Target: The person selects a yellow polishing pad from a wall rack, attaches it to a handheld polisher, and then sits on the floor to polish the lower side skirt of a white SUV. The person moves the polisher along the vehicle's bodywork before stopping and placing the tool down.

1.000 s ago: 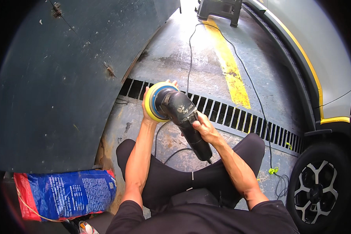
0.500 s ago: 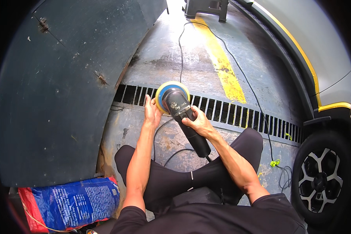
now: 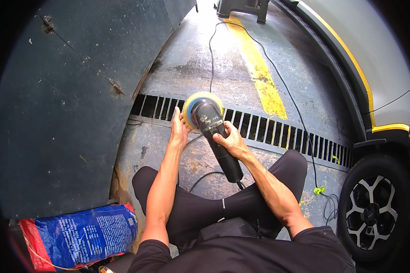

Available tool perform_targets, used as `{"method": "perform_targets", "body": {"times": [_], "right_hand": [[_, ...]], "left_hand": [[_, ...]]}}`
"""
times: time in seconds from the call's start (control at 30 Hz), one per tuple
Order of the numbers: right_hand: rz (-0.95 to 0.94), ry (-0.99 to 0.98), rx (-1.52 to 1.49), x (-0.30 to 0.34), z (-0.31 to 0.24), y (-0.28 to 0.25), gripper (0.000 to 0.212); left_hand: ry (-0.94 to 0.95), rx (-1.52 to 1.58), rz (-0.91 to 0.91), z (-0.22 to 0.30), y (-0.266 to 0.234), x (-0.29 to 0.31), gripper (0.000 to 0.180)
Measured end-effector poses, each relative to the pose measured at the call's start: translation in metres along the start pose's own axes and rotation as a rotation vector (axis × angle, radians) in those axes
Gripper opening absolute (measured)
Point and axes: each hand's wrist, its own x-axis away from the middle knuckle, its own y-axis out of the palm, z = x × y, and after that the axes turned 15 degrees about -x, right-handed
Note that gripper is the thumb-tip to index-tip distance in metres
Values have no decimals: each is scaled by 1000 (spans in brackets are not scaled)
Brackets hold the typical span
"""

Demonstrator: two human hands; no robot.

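Observation:
A black electric car polisher (image 3: pixel 217 142) lies slanted above my lap, its head toward the far left and its handle end near my thighs. My right hand (image 3: pixel 233 142) is wrapped round the middle of its body, thumb on top. At the far end sits a round yellow foam pad (image 3: pixel 216 98) with a blue inner ring, which looks smeared. My left hand (image 3: pixel 178 130) is at the pad's left rim, fingers stretched out and thumb side toward the pad. Some of its fingertips are hidden behind the rim. A black cord (image 3: pixel 240 185) leaves the handle end.
A slotted drain grate (image 3: pixel 255 129) crosses the floor beneath the polisher. A dark panel (image 3: pixel 73 113) stands left, with a blue and red bag (image 3: pixel 86 234) near it. At right are a car wheel (image 3: pixel 371 213) and silver bodywork (image 3: pixel 373 45). A cable (image 3: pixel 278 73) loops toward a stool (image 3: pixel 243 8).
The blue ring of the pad has gone from crisp to smeared. The polisher has shifted slightly, its handle end a little to the left. My right hand keeps its grip.

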Motion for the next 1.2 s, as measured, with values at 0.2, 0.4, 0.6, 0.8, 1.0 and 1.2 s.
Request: {"method": "perform_targets", "body": {"times": [0.2, 0.4, 0.6, 0.8, 1.0, 1.2], "right_hand": [[18, -5, -34, -3, 5, -2, 88], [10, -8, -50, -4, 5, -4, 88], [11, -21, -80, -1, 4, -2, 86], [10, -19, -75, 0, 1, 0, 84], [0, -18, -79, 1, 1, 1, 83], [-7, -16, -61, 1, 3, 1, 86]], "left_hand": [[-21, -26, -30, -1, 1, -1, 72], [-35, -3, -15, -1, 2, -1, 73], [-17, -3, -45, 2, 5, 3, 76], [-14, -17, -52, 2, 4, 4, 77], [14, -1, -97, -1, 0, 1, 78], [-36, 2, -52, -3, -7, -5, 81]]}}
